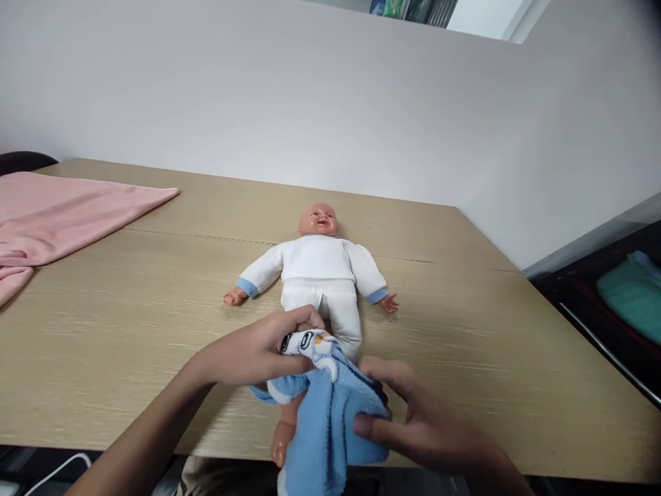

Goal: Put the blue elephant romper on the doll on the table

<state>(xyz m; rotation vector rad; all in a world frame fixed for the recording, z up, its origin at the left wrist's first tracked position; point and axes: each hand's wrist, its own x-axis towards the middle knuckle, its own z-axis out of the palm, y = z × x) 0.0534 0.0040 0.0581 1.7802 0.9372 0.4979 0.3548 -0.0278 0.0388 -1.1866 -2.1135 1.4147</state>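
A baby doll (319,258) in a white long-sleeved top with blue cuffs and white bottoms lies on its back, head away from me. Over its lower legs, near the table's front edge, bunch blue fleece doll pants (330,406) with a white face print. My left hand (258,348) pinches their upper left edge beside the printed eyes. Gripping the right side, my right hand (407,420) has its thumb on the outside of the fabric. One bare doll foot (282,441) shows below a white-trimmed edge; the cloth hides the other.
A pink cloth (77,210) is spread on the left of the wooden table (490,358). A white wall (258,89) rises behind it. At far right is a dark container (583,303) with a green item (630,296). A white cable (59,468) hangs at lower left.
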